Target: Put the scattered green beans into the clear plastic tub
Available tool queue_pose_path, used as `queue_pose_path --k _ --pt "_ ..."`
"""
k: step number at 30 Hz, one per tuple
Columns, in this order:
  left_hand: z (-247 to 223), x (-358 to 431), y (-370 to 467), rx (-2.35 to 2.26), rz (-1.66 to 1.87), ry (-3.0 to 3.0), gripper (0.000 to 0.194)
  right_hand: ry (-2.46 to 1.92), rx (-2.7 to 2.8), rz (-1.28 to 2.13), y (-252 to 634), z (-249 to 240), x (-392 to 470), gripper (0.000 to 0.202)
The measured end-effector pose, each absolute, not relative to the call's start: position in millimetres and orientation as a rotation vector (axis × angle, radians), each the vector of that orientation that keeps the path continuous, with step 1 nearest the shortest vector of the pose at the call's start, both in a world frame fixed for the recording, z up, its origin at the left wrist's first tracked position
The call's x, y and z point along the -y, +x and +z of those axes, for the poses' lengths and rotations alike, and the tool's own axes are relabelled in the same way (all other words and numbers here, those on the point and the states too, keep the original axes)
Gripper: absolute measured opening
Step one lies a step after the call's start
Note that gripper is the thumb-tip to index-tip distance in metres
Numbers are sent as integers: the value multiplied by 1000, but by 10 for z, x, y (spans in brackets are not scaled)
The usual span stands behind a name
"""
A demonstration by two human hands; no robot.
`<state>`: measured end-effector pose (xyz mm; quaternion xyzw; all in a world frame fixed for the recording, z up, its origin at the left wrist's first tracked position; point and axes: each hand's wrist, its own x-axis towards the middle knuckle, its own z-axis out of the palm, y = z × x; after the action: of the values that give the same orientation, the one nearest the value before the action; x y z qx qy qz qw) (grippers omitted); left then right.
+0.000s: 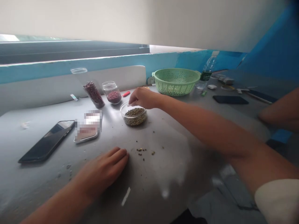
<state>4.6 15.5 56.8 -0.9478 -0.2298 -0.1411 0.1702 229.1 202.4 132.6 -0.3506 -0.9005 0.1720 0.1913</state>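
My right hand (146, 98) reaches over a shallow clear round jar (133, 119). Its fingers are pinched at the rim, above the small greenish-brown beans (135, 112) inside; what they hold, if anything, is too small to make out. My left hand (111, 165) rests palm down on the grey table (177, 143), fingers together and slightly bent, its thumb hidden. Several loose beans (140, 151) lie just right of its fingertips. Behind the shallow jar stands a glass jar of small red beans (114, 96). A tilted tall clear container (93, 93) holds larger dark red beans.
At left lie a black phone (48, 141) and a blurred-out flat object (88, 127). A red object (126, 93), a green colander (177, 82) and a water bottle (206, 73) stand along the back. Another dark phone (230, 100) and a person's arm (282, 110) are at right.
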Motion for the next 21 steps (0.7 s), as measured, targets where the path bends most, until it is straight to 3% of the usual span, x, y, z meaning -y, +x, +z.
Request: queue_pose_path --k 5,9,13,16,18,21 --pt "510 -192 18 793 -452 -2872 39 -980 2230 838 2737 1040 -1733 27" --pt "505 -262 28 865 -433 -2960 35 -1130 2378 1201 2975 743 -1470 24" --pt "766 -483 126 821 -574 -2876 28 -1258 2492 1141 2921 631 -1438 17" --pt "1058 -887 269 1050 -705 -2684 22 -1276 2516 1068 2912 652 -1481 16" --pt "1182 -1253 362 1286 -647 -2621 29 -1303 2497 1050 2948 670 -1508 17" --pt "1233 -1696 429 1290 -538 -2683 21 -1384 2486 1034 3028 694 -1510 18"
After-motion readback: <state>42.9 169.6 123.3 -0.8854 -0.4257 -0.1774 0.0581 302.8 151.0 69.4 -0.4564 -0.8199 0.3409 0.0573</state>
